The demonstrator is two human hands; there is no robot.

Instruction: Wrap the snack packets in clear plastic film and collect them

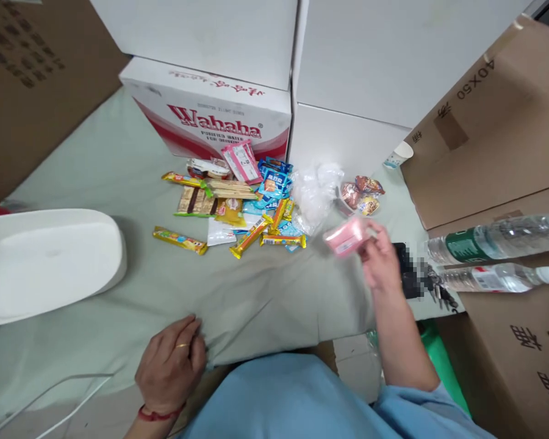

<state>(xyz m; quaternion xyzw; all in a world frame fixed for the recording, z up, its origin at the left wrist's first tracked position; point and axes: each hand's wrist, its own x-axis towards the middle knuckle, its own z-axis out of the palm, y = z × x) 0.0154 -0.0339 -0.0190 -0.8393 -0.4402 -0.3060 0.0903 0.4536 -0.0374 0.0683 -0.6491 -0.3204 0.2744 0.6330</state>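
Observation:
Between the thumb and fingers of my right hand (379, 253) is a small pink packet (345, 236), held just above the cloth and a little blurred. My left hand (171, 363) rests at the near edge of the cloth, its fingers curled in and nothing visible in them. Beyond my hands lies a pile of wrapped snacks: yellow snack bars (251, 236), blue packets (274, 182), a pink-and-white packet (242, 161) and a bundle of thin sticks (232, 189). Clear crumpled plastic (315, 189) touches the pile's right side. Several small round wrapped snacks (361, 194) sit near the pink packet.
A white tray-like container (55, 262) stands at the left. Behind the snacks is a Wahaba-labelled carton (215, 116). On the right are a paper cup (399, 155), keys (441, 292), two plastic bottles (503, 277) and a brown carton (485, 122). White cable (68, 390) crosses the lower left.

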